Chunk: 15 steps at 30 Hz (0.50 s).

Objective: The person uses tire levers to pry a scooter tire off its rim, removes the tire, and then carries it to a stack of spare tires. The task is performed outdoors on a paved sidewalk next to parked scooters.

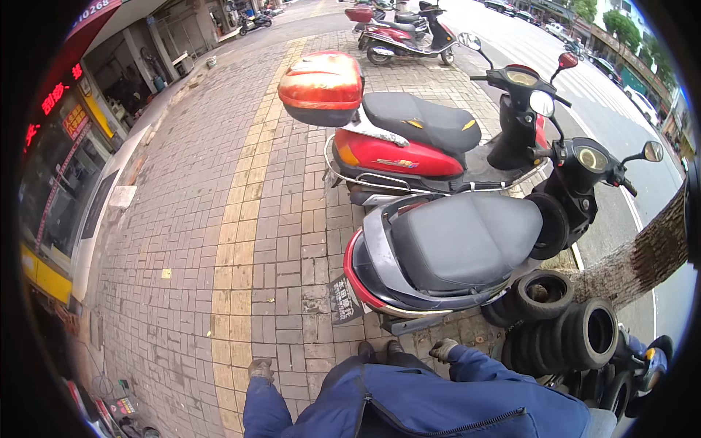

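My left hand hangs beside my body over the paving in what looks like a work glove. Its fingers are mostly hidden from above, and I see nothing held. On the other side, my right hand, also gloved, is loosely curled with nothing visible in it. It is nearest to the rear of a scooter with a wide grey seat, apart from it. Beyond stands a red scooter with a black seat and an orange-red top box.
Stacked tyres and a tree trunk stand at my right. A dark printed plate or mat shows by the near scooter's rear. Yellow tactile paving runs ahead. Shopfronts line the left; more scooters and a road lie beyond.
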{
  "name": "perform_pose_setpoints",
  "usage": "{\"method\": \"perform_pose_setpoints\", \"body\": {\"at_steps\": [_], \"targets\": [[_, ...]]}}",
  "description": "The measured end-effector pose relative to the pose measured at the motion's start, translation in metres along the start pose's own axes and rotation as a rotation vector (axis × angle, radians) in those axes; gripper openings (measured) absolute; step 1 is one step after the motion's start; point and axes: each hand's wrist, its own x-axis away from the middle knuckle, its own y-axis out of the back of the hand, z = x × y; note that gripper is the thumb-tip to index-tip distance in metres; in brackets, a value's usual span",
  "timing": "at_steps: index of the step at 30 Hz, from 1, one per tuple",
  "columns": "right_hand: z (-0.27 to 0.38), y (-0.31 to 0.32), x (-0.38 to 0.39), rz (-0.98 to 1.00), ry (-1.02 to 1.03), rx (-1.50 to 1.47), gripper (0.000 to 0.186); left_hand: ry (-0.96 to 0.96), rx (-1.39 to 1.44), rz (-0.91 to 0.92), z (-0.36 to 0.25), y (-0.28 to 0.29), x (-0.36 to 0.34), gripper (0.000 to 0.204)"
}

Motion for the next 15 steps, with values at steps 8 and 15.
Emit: {"method": "perform_pose_setpoints", "body": {"at_steps": [8, 15], "targets": [[0.137, -0.018, -0.125, -0.22, 0.464, 0.396, 0.04, 0.652, 0.271, -0.3, 0.145, 0.11, 0.023, 0.012], [0.319, -0.02, -0.167, -0.131, 0.283, 0.456, 0.047, 0.701, 0.335, -0.27, 0.172, 0.169, -0.067, 0.012]]}}
